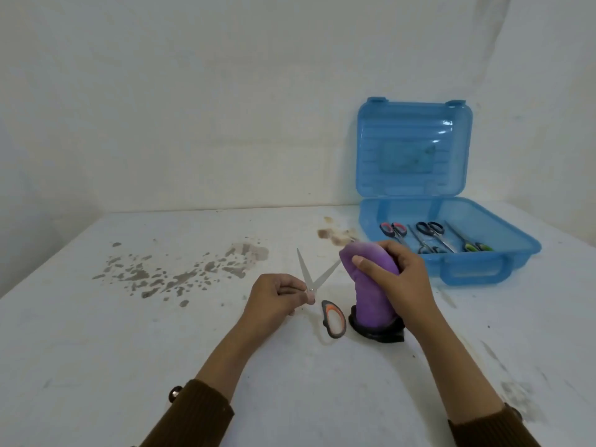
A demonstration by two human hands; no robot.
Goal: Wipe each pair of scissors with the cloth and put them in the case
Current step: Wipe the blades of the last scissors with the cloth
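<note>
Just below the middle of the frame, both forearms reach in from the bottom edge, each in a brown sleeve (pixel 196 414). The left hand (pixel 280 295) sits a little left of centre, knuckles up and fingers curled inward. Its thumb and fingertips pinch the scissors (pixel 311 282) right at the pivot. The two blades are spread in a V pointing toward the top of the frame. One black-and-orange handle loop (pixel 333 318) hangs below the pivot, lying on or just above the table (pixel 129 350).

To the right, the right hand (pixel 396 275) comes in at a slant with its wrist bent. Its fingers and thumb are wrapped firmly round a bunched purple cloth (pixel 371 291). The cloth stands as an upright roll, and the tip of the right-hand blade meets its upper end. At the roll's foot there is a dark edge (pixel 380 332) on the table; whether this is part of the cloth or the second handle cannot be told.

At the right of the frame the blue case (pixel 467 272) stands open with its lid upright against the wall. Several other pairs (pixel 429 232) lie in its base, with red, dark and green handles. Brown stains (pixel 180 272) speckle the table left of centre.
</note>
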